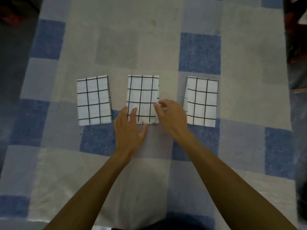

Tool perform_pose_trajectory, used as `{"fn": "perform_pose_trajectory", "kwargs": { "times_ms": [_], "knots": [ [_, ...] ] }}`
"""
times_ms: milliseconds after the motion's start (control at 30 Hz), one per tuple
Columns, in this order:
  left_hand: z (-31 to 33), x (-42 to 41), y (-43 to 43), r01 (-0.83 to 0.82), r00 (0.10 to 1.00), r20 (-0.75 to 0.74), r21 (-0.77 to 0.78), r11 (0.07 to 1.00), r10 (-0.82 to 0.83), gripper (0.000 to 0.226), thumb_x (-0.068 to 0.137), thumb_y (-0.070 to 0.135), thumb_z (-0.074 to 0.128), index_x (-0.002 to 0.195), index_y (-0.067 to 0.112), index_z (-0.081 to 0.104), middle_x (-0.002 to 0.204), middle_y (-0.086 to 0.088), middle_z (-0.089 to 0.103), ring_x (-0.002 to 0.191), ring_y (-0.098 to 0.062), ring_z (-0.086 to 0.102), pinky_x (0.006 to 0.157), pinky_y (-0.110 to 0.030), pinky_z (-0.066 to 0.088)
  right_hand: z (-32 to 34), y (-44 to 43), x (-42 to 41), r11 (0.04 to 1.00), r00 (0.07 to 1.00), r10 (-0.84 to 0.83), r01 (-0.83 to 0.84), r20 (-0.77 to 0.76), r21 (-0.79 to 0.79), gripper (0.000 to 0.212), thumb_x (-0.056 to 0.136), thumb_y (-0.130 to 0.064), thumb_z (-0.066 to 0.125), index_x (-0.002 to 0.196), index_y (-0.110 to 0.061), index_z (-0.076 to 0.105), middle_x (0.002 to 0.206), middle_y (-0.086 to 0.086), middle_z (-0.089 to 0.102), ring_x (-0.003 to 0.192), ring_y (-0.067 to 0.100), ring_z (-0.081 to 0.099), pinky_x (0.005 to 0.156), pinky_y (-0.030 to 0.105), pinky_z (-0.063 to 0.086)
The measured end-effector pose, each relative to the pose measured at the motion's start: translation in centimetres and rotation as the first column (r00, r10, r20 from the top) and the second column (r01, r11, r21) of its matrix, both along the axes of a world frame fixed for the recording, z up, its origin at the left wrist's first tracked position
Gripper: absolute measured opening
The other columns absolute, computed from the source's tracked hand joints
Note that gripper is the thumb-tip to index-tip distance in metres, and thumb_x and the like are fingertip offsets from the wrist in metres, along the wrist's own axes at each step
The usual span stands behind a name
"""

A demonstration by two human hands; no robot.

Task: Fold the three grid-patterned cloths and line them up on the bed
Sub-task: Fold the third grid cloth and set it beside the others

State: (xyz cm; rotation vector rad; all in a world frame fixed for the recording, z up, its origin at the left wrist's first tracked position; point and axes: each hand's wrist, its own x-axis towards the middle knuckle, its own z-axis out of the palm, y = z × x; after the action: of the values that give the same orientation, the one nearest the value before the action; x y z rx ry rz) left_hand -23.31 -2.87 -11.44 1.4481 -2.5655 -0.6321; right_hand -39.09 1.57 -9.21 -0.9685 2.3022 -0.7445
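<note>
Bed point(116, 39) with a blue, grey and beige checked sheet. Three folded white cloths with black grid lines lie in one row across its middle, apart from each other. Left cloth point(93, 100) lies toward the bed's left edge, middle cloth point(142, 95) central, right cloth point(201, 101) toward the right edge.

Left hand point(128, 130): fingers spread and flat, fingertips resting on the middle cloth's near left corner.

Right hand point(172, 115): fingers curled at that cloth's right edge. Pinching or only touching: cannot tell.

A dark floor point(15, 52) shows at far left; blurred red-and-dark clutter point(296, 52) lines the right edge, indistinct.
</note>
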Motion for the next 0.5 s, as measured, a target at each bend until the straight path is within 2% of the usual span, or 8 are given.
{"fn": "perform_pose_trajectory", "kwargs": {
  "times_ms": [100,267,333,500],
  "knots": [
    [-0.5,0.9,-0.7,-0.030,0.999,0.021,0.057,0.998,0.029,0.069,0.087,0.045,0.058,0.142,0.014,0.031,0.148,-0.017,0.027,0.137,-0.032,0.024,0.113,-0.049,0.019,-0.5,-1.8,1.1,0.995,0.998,-0.059,0.061,-0.022,0.074,0.041,0.094,-0.045,0.051,0.120,-0.016,0.061,0.107,0.001,0.067,0.097,0.016,0.061,0.081,0.026,0.043],
    [-0.8,1.1,-1.1,0.008,0.999,-0.045,0.073,0.997,-0.005,0.058,0.087,0.040,0.059,0.135,0.014,0.038,0.133,-0.011,0.044,0.125,-0.028,0.039,0.106,-0.047,0.030,-1.0,-2.2,1.3,0.974,0.975,-0.191,0.203,-0.110,0.103,0.024,0.095,-0.030,0.052,0.110,-0.017,0.065,0.098,0.000,0.069,0.090,0.018,0.062,0.072,0.024,0.043],
    [-0.8,1.3,-1.3,0.011,0.997,-0.071,0.064,0.998,-0.006,0.054,0.086,0.036,0.061,0.132,0.014,0.043,0.129,-0.011,0.046,0.122,-0.027,0.041,0.105,-0.045,0.033,-1.0,-2.1,1.5,0.970,0.971,-0.208,0.220,-0.114,0.106,0.023,0.094,-0.028,0.053,0.110,-0.017,0.065,0.099,0.001,0.068,0.090,0.019,0.062,0.073,0.027,0.046],
    [-1.4,2.1,-2.3,0.115,0.984,-0.136,0.014,0.993,-0.112,0.028,0.083,0.030,0.069,0.103,0.013,0.062,0.122,-0.014,0.051,0.113,-0.029,0.047,0.096,-0.044,0.038,-1.2,-2.7,2.4,0.957,0.958,-0.272,0.280,-0.087,0.083,0.032,0.093,-0.035,0.054,0.116,-0.014,0.062,0.106,0.005,0.063,0.095,0.020,0.060,0.081,0.033,0.050]
  ]
}}
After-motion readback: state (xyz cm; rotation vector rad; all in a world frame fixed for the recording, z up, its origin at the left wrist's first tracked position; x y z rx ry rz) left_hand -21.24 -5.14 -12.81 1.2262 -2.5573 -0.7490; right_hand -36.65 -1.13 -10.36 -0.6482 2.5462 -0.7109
